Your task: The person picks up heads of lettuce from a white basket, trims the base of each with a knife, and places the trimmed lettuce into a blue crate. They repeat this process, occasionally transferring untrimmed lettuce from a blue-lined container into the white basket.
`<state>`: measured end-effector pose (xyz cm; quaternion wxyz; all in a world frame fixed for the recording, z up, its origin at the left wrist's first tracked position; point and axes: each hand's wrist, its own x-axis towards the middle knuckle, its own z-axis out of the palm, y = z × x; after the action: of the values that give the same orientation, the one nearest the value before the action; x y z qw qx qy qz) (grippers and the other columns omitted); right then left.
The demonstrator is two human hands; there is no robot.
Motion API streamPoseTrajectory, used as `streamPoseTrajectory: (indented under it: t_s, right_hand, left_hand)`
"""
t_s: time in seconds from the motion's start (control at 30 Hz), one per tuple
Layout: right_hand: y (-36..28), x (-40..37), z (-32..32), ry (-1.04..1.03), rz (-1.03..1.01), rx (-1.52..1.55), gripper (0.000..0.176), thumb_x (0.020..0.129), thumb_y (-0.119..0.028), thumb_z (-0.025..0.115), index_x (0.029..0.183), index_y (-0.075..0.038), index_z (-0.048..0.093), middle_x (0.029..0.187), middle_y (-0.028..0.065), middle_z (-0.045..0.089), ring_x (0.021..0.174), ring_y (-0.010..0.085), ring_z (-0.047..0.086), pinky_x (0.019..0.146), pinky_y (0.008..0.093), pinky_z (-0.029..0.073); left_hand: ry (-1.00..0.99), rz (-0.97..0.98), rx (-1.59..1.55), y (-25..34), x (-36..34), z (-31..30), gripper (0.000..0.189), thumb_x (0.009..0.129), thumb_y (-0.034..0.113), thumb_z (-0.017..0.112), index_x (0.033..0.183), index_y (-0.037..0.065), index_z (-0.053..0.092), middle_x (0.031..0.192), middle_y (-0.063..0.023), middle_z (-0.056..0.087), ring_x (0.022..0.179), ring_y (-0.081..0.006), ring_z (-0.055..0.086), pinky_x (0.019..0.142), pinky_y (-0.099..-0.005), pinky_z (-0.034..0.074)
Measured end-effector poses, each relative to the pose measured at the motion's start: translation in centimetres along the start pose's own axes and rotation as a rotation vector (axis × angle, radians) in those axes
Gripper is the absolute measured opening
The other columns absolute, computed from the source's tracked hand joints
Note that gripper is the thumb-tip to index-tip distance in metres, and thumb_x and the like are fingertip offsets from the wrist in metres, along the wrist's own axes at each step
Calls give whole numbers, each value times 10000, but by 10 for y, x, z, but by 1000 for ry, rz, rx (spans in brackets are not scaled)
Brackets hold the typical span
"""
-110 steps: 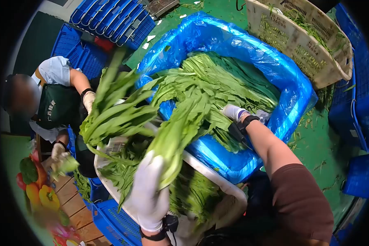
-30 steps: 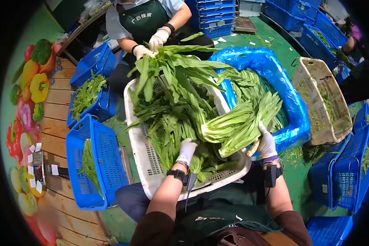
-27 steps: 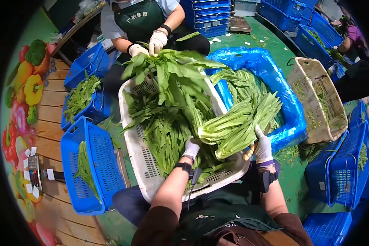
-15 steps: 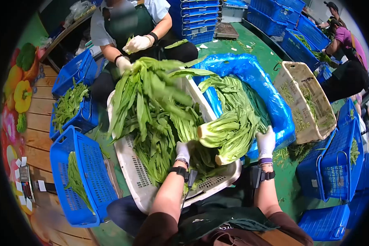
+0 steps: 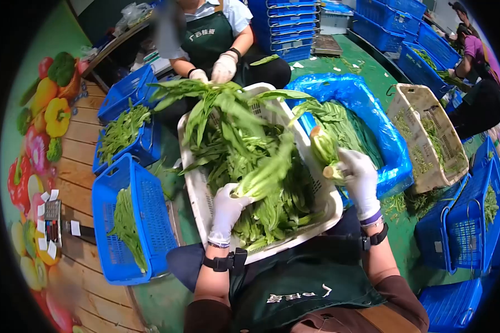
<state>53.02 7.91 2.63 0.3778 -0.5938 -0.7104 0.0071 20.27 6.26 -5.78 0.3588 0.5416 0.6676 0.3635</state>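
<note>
My left hand (image 5: 229, 208), in a white glove, is closed around the cut base of a long-leaved lettuce head (image 5: 264, 178). That head lies over the white crate (image 5: 332, 213) in front of me, its leaves pointing up and right among more loose greens. My right hand (image 5: 361, 177), also gloved, is closed at the cut end of another lettuce head (image 5: 334, 172) by the crate's right rim. A further lettuce base (image 5: 320, 140) shows just above it. Beyond lies a blue bag-lined container (image 5: 397, 164) with long lettuce leaves inside.
Across the crate a co-worker's gloved hands (image 5: 219, 69) hold a bunch of greens (image 5: 216, 105). A blue basket (image 5: 133, 222) with some leaves stands at left. At right are a dirty white crate (image 5: 428, 136) and blue crates (image 5: 461, 227). Stacked blue baskets (image 5: 289, 33) stand behind.
My left hand has come toward me and now holds a lettuce head over the crate. My right hand has moved up onto a lettuce base. The co-worker's hands have come together; the view has shifted.
</note>
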Motion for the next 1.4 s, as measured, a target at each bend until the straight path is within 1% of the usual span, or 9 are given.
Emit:
streamPoseTrajectory:
  t_s: [0.03,0.17,0.3,0.43,0.53,0.63,0.9,1.3,1.4]
  right_hand:
    - [-30,3,-7,-110,-157,113,548,679,-298,754,1174,-120,602,1099,101,631,958,315,588,847,405,479]
    - [-96,-4,9,-435,-413,381,931,585,-427,791,1386,-153,404,1225,134,563,1011,321,575,883,408,462]
    - [-128,-39,40,-640,27,1071,700,668,-236,819,1277,-44,534,1123,124,639,1011,184,601,915,296,446]
    - [-151,-60,56,-647,259,1124,466,738,-133,775,1148,8,605,995,81,677,900,125,602,849,279,468]
    - [-149,-42,40,-740,-39,889,405,821,-242,709,1124,8,608,1010,169,662,911,195,646,814,287,479]
    - [-144,-12,25,-233,-539,327,428,807,-110,611,1225,-38,548,839,117,643,738,267,639,651,367,512]
    - [-158,27,23,-545,-841,-270,531,776,-120,541,1279,37,470,758,101,608,653,246,628,522,355,489]
    - [-68,30,95,-871,-490,-264,448,802,-178,586,1230,-56,541,833,168,647,705,335,636,616,417,504]
    - [-102,33,56,-887,-137,415,530,887,-388,563,1296,-56,497,874,89,672,690,211,649,588,315,494]
  left_hand:
    - [21,39,117,46,-20,-20,468,581,164,794,1002,23,649,913,-123,603,873,-245,594,793,-313,464]
    - [-123,304,64,116,-56,-70,438,573,106,776,990,32,664,895,-83,594,857,-217,589,793,-301,467]
    - [-158,77,-629,109,-75,-77,614,669,26,767,1224,-35,513,1103,-88,593,977,-156,580,874,-278,471]
    - [-126,176,-751,66,-84,-52,731,653,120,827,1274,-7,463,1176,-88,561,1077,-167,541,955,-300,422]
    - [-172,17,-879,55,-84,-53,717,654,81,809,1273,3,457,1152,-69,571,1065,-163,546,946,-288,425]
    - [-98,24,-771,72,-81,-59,659,672,33,770,1258,6,470,1124,-66,592,1033,-171,571,928,-298,443]
    - [-363,43,-840,95,-73,-52,516,678,-36,722,1163,39,562,1050,-16,631,936,-127,596,851,-271,483]
    - [-491,-79,-762,74,-78,-86,462,679,85,740,1110,1,599,985,-24,637,895,-121,586,859,-265,448]
    - [-189,92,-600,94,-72,-89,517,673,184,759,1125,13,574,1027,-52,632,910,-153,590,876,-298,442]
